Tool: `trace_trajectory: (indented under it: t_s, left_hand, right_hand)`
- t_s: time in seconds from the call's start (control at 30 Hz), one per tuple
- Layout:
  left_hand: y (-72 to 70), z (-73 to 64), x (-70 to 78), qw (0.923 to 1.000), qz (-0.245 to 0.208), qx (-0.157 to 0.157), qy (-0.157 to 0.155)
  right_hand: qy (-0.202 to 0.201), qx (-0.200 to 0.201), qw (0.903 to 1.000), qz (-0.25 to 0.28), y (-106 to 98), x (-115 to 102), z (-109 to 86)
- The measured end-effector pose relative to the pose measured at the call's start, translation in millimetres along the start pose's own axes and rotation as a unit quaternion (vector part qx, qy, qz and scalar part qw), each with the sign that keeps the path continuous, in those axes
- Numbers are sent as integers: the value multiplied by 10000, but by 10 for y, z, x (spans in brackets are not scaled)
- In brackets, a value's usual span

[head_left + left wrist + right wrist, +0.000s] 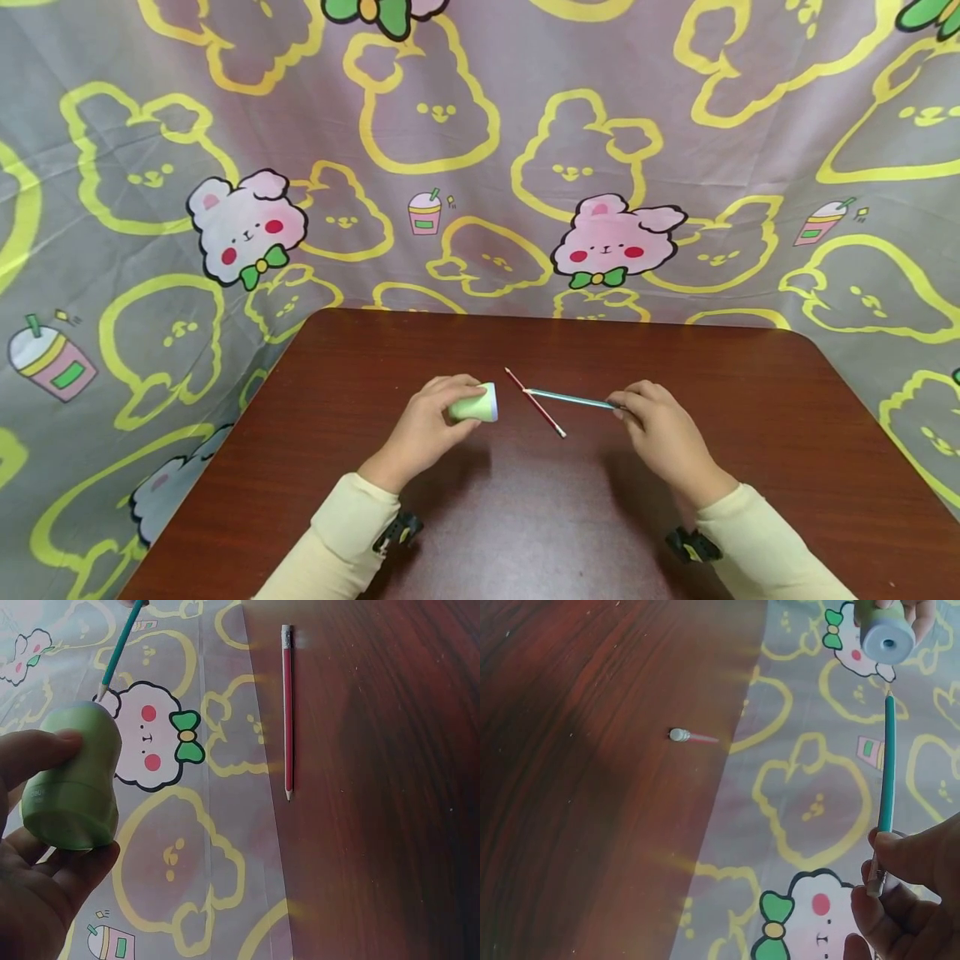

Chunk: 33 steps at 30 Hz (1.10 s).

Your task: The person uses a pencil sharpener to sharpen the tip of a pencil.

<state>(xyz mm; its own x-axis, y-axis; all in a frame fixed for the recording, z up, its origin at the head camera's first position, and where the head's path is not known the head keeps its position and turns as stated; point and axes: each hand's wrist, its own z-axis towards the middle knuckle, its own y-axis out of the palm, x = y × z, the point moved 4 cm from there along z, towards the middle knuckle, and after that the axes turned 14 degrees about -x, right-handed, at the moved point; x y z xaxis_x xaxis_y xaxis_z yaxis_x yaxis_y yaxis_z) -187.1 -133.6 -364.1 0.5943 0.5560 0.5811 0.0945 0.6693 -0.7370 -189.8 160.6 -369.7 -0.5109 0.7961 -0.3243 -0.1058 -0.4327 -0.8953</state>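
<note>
My left hand point(427, 425) grips a light green pencil sharpener point(474, 403), thumb on one side and fingers on the other. Its pale bluish end, with a small round hole, shows in the right wrist view and faces right toward my other hand. Between thumb and fingertips, my right hand point(663, 433) pinches a teal pencil point(887, 765) near its eraser end. The sharpened tip points left at the sharpener, a short gap apart from it. A red pencil point(288, 712) with a white eraser lies on the table between the hands.
Both hands are above a dark reddish-brown wooden table point(517, 517). Behind and to the sides hangs a grey cloth point(465, 192) with yellow bear outlines and rabbit faces. Dark straps point(693, 546) circle both wrists.
</note>
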Motion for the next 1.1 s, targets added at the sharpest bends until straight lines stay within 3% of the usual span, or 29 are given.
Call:
trace_trajectory:
  t_s: [0.43, 1.1]
  left_hand:
    - [31, 4, 52, 9999, -80, -17, 61]
    - [80, 28, 90, 9996, -34, -104, 268]
  right_hand:
    - [-476, 373, 9979, -237, -30, -136, -50]
    - [-862, 465, 9940, -486, -23, -224, -33]
